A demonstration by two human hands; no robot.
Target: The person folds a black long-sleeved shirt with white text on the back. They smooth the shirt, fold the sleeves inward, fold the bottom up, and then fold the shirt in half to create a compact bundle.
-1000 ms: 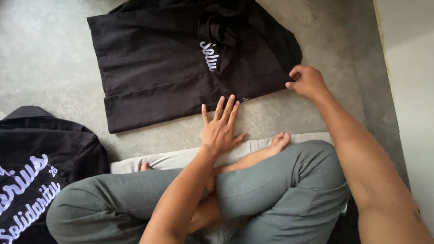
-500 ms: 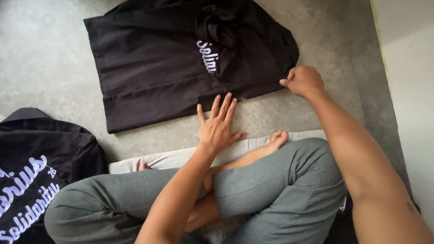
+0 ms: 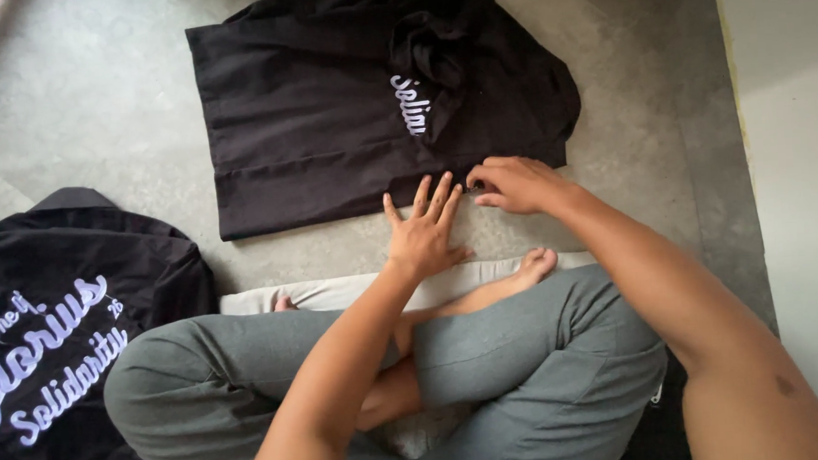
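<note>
While the black garment (image 3: 347,121) is lying partly folded on the grey floor (image 3: 77,117) in front of your crossed legs, you are working along its near hem. Your left hand (image 3: 423,234) is lying flat with the fingers spread wide, fingertips touching the hem and the palm on the bare floor just short of it. Your right hand (image 3: 517,185) is curled narrow at the same edge, just beside the left; whether it is actually pinching cloth I cannot tell. In my judgement the step is going best if you are keeping the left hand pressing as an anchor and drawing the hem straight with the right, smoothing out the bunched cloth near the white lettering. A second black garment (image 3: 59,323) with white script is lying well apart at your left knee.
</note>
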